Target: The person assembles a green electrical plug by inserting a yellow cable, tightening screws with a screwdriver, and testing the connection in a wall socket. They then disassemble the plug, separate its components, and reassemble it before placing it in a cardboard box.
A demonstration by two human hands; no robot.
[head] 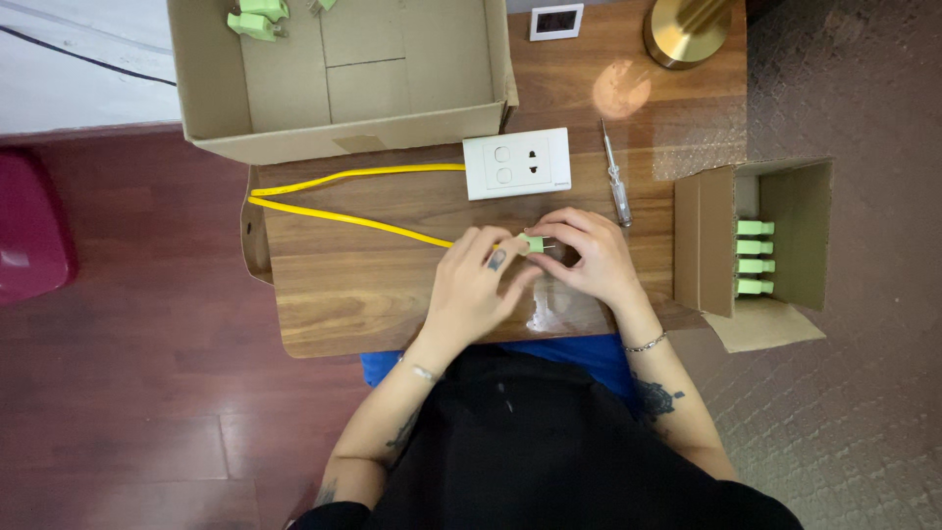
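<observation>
My left hand (475, 285) and my right hand (590, 255) meet over the middle of the small wooden table (343, 285). Between their fingertips is a small light green plug (531, 242) at the end of a yellow cable (334, 211). The cable loops to the left and runs back to a white wall socket plate (517, 163) lying on the table behind the hands. A clear plastic wrapper (554, 312) lies under my hands. Both hands grip the plug end.
A large open cardboard box (343, 108) with green plugs in its far corner sits behind. A small open box (751, 245) holding several green plugs stands to the right. A screwdriver (616, 177), a brass lamp base (687, 29) and a small white panel (555, 21) are nearby.
</observation>
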